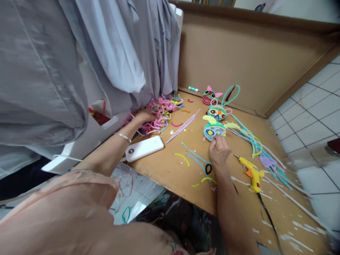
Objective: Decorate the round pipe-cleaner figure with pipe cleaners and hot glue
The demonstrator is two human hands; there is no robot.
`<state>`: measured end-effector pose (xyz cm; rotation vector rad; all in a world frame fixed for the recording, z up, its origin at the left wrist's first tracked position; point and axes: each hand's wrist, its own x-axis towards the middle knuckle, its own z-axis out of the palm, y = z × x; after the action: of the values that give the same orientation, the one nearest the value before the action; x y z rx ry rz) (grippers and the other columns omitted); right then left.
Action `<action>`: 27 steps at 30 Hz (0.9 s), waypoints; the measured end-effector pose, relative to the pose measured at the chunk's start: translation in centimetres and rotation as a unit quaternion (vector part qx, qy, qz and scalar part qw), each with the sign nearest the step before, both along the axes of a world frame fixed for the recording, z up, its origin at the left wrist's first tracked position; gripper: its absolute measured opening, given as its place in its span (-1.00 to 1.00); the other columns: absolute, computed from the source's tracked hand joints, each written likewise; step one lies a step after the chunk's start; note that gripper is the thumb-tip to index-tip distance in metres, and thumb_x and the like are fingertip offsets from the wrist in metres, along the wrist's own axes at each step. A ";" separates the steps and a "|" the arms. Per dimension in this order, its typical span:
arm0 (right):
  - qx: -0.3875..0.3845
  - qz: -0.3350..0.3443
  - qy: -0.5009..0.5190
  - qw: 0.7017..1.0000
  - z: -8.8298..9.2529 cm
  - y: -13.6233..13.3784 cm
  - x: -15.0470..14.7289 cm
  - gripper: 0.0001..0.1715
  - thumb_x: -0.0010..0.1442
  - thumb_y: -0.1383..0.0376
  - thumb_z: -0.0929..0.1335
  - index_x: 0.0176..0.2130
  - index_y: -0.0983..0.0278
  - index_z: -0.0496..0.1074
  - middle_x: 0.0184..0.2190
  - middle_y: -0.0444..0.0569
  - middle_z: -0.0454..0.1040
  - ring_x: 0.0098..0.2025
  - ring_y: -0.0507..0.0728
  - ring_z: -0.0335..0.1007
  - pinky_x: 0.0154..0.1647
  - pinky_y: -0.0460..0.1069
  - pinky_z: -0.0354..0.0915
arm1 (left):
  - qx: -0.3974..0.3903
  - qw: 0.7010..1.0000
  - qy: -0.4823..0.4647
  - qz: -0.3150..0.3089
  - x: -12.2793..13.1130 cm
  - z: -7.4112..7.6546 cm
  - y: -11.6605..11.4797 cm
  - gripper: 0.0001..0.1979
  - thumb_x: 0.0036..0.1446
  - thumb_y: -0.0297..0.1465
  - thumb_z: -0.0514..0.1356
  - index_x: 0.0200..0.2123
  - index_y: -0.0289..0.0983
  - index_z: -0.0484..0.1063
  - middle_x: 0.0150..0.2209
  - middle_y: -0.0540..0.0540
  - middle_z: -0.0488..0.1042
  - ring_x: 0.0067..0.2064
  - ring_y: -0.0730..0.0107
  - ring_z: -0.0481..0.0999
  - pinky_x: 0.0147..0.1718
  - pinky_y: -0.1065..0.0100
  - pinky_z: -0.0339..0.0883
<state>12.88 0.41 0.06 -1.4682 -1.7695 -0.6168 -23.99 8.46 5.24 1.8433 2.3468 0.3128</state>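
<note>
Now left hand (pixel 145 115) meets pile (pixel 162 108), right hand (pixel 219 148) figure (pixel 214 130); bare board (pixel 164 166) between.

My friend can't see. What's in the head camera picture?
The person's right hand touches a round pipe-cleaner figure on a brown table, while the left hand reaches into a pile of colourful pipe cleaners. A yellow glue gun and a white device lie nearby.
</note>
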 end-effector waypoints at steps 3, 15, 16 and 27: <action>-0.005 0.007 0.000 1.000 -0.1 0.0 0.1 -0.71 0.20 0.43 0.17 -0.34 0.27 0.44 -0.43 0.03 0.47 -0.34 0.15 0.33 -0.29 0.00 0.13 | 0.004 0.999 0.029 -0.043 2.4 -0.9 -0.7 -0.42 0.09 -0.23 0.25 0.18 -0.22 0.29 0.10 -0.35 0.39 0.01 -0.05 0.47 -0.15 0.20 0.36; 0.018 0.033 -0.006 0.999 -0.5 0.4 0.1 -0.74 0.16 0.44 0.19 -0.37 0.26 0.43 -0.45 -0.01 0.48 -0.37 0.12 0.36 -0.32 -0.03 0.17 | 0.043 0.956 0.157 -0.243 11.6 -2.2 -1.8 -0.55 0.24 -0.60 -0.13 0.01 -0.27 0.44 0.11 -0.38 0.31 0.04 -0.04 0.37 -0.21 0.13 0.29; 0.017 0.034 -0.005 0.999 -0.4 0.4 0.0 -0.74 0.16 0.44 0.20 -0.37 0.26 0.44 -0.45 0.00 0.48 -0.37 0.13 0.36 -0.32 -0.03 0.17 | 0.044 0.958 0.153 -0.240 11.7 -2.2 -1.9 -0.56 0.24 -0.60 -0.13 0.02 -0.26 0.44 0.11 -0.38 0.31 0.04 -0.05 0.36 -0.22 0.13 0.28; 0.008 0.049 0.010 0.999 -0.4 0.4 -0.2 -0.74 0.12 0.44 0.20 -0.38 0.26 0.43 -0.46 0.01 0.47 -0.38 0.14 0.35 -0.36 -0.02 0.15 | 0.011 0.978 0.042 -0.206 8.6 0.7 -1.8 -0.42 0.09 -0.47 0.19 0.21 -0.19 0.26 0.24 -0.36 0.14 0.16 -0.11 0.29 -0.07 0.12 0.33</action>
<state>12.71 0.80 -0.32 -1.3624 -1.8052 -0.5635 -15.43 6.69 5.89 2.3286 1.9425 0.2124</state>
